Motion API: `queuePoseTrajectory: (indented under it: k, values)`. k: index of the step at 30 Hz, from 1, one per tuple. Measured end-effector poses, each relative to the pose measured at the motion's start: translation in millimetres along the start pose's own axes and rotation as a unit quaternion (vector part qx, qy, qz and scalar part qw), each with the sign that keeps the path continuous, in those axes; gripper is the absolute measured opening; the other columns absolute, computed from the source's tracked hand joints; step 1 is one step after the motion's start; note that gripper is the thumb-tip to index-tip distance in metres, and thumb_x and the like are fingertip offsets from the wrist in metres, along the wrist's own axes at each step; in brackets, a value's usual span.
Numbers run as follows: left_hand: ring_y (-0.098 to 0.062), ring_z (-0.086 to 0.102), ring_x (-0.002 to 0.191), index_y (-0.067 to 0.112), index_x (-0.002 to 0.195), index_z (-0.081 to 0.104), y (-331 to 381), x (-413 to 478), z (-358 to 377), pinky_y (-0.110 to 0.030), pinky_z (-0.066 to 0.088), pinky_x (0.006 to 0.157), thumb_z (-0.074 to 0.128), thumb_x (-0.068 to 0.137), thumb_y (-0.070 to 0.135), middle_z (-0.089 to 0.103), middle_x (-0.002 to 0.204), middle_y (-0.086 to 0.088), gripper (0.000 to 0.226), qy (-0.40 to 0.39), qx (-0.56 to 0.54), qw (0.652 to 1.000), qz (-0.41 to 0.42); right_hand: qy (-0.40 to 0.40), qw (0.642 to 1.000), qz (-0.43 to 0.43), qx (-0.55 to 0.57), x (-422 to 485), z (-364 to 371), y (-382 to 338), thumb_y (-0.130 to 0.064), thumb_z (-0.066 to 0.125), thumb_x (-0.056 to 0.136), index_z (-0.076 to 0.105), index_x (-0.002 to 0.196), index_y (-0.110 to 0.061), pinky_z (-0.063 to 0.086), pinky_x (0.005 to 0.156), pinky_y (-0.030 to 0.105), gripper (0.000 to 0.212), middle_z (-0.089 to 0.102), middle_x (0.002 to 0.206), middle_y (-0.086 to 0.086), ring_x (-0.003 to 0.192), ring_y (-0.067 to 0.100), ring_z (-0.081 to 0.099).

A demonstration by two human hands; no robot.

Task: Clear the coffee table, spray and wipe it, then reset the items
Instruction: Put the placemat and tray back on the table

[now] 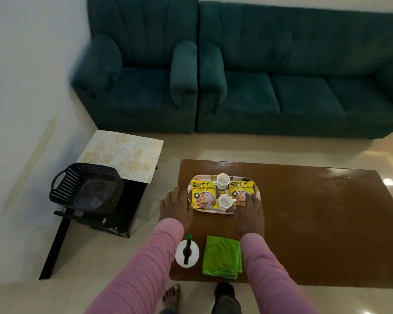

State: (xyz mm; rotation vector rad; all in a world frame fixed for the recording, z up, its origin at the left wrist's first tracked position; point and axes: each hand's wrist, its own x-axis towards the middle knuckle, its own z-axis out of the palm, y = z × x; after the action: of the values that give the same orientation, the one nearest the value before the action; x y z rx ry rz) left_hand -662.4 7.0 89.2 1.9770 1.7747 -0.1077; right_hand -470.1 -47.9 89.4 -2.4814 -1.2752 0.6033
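Tray (pixel 210 211) with loose cups: lift it level, by both short ends

Your tray sits on the coffee table (pixel 304 223), towards its left end, with the spray bottle (pixel 187 252) and the folded green cloth (pixel 221 257) nearer to you. It carries two white cups, one at the far rim (pixel 222 179) and one at the near side (pixel 225 201), plus two yellow snack packets (pixel 203 196) lying flat.

Your left hand (pixel 176 208) lies just beside the left end, fingers straight and close together. Your right hand (pixel 250 216) reaches over the right end, fingers likewise straight; whether they touch the rim or the packet there, you cannot tell from this view.

The tray looks stiff and probably light, but the load is the trouble. Both cups stand free and are likely breakable (they would slide on a smooth tray or on the glossy packets). Take hold under both short ends, thumbs on top of the rim, and keep it level. The side table (pixel 120 152) to your left, beside the black basket (pixel 86 189), looks a fair place to put it
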Motion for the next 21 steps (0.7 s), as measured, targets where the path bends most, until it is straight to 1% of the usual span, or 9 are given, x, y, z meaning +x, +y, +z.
queuePoseTrajectory:
  k: [2, 5, 10, 13, 16, 21]
  values:
    - [-0.029, 0.009, 0.149, 0.027, 0.15, 0.021, -23, -13, -10, -0.048, 0.013, 0.12, 0.039, 0.1, 0.038, 0.012, 0.162, -0.003, 0.054, 0.002, 0.009, 1.0, 0.009, 0.003, 1.0, -0.018, -0.005, -32, 6, -21, -0.024, 0.057, 0.09, 0.03, 0.146, -0.012, 0.024, 0.116, 0.041, 0.063, 0.025, 0.155, 0.008, 0.145, 0.025, 0.018]
    - [-0.029, 0.008, 0.149, 0.027, 0.151, 0.02, -49, -30, -20, -0.048, 0.013, 0.12, 0.039, 0.1, 0.039, 0.011, 0.162, -0.004, 0.055, -0.008, 0.028, 0.999, 0.016, -0.001, 0.999, -0.044, -0.02, -72, 16, -46, -0.029, 0.056, 0.092, 0.027, 0.146, -0.016, 0.02, 0.118, 0.04, 0.063, 0.021, 0.157, 0.006, 0.146, 0.025, 0.014]
    - [-0.029, 0.006, 0.149, 0.027, 0.151, 0.018, -83, -52, -34, -0.049, 0.011, 0.121, 0.038, 0.101, 0.04, 0.01, 0.162, -0.003, 0.056, -0.017, 0.043, 0.999, 0.014, 0.013, 0.997, -0.061, -0.052, -115, 23, -70, -0.035, 0.05, 0.094, 0.017, 0.151, -0.019, 0.013, 0.12, 0.039, 0.068, 0.012, 0.16, 0.002, 0.148, 0.023, 0.004]
    - [-0.029, 0.005, 0.15, 0.027, 0.152, 0.017, -102, -67, -39, -0.049, 0.009, 0.121, 0.037, 0.101, 0.04, 0.008, 0.163, -0.003, 0.057, -0.029, 0.043, 0.998, 0.018, 0.033, 0.996, -0.064, -0.057, -132, 25, -81, -0.034, 0.05, 0.094, 0.018, 0.151, -0.018, 0.013, 0.12, 0.038, 0.067, 0.012, 0.16, 0.002, 0.148, 0.023, 0.005]
    - [-0.028, 0.004, 0.15, 0.026, 0.152, 0.015, -123, -82, -50, -0.049, 0.008, 0.121, 0.035, 0.101, 0.04, 0.007, 0.163, -0.004, 0.057, -0.023, 0.058, 0.997, 0.036, 0.058, 0.996, -0.055, -0.035, -148, 29, -93, -0.032, 0.052, 0.093, 0.02, 0.15, -0.016, 0.013, 0.12, 0.038, 0.067, 0.014, 0.159, 0.003, 0.148, 0.024, 0.006]
    - [-0.029, 0.002, 0.15, 0.026, 0.153, 0.013, -175, -101, -75, -0.05, 0.007, 0.121, 0.033, 0.101, 0.041, 0.004, 0.163, -0.003, 0.057, -0.014, 0.084, 0.995, 0.045, 0.061, 0.997, -0.053, -0.017, -183, 52, -124, -0.031, 0.051, 0.093, 0.021, 0.15, -0.015, 0.014, 0.119, 0.037, 0.066, 0.015, 0.159, 0.005, 0.147, 0.025, 0.008]
